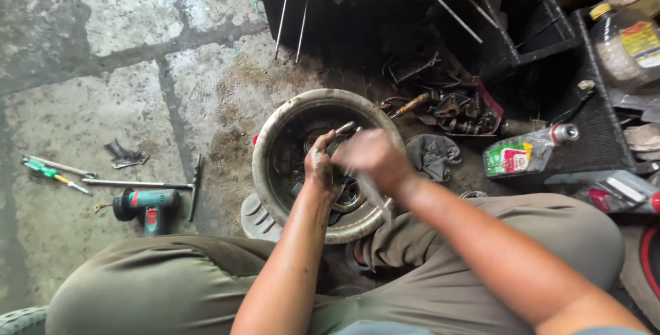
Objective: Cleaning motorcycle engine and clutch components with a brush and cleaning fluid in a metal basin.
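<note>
Olive trousers: the person's knees (158, 280) fill the near edge, bent either side of the work.
Left hand (320, 164): greasy, reaching down into the metal basin (265, 163), fingers curled on a small metal part (346, 127) at the hand's top; the hold looks closed, though blur hides the fingertips.
Right hand (375, 158): blurred, closed around a thin shiny tool (375, 194) that slants down toward the basin's near rim.
Basin contents: dark round mechanical parts (347, 197) lie in the bottom, mostly hidden by both hands; I cannot tell which are fitted or loose.
Progress: judged as mid-work, since both hands are busy inside the basin and parts sit all around.
Left floor: cordless drill (146, 206), T-handle wrench (148, 184) and green screwdriver (51, 173) lie well apart from the hands, untouched.
Right floor: grey rag (434, 155) just beside the basin, plastic bottle (526, 151) farther right.
Far side: black crates (385, 5) of rods and oily parts.
</note>
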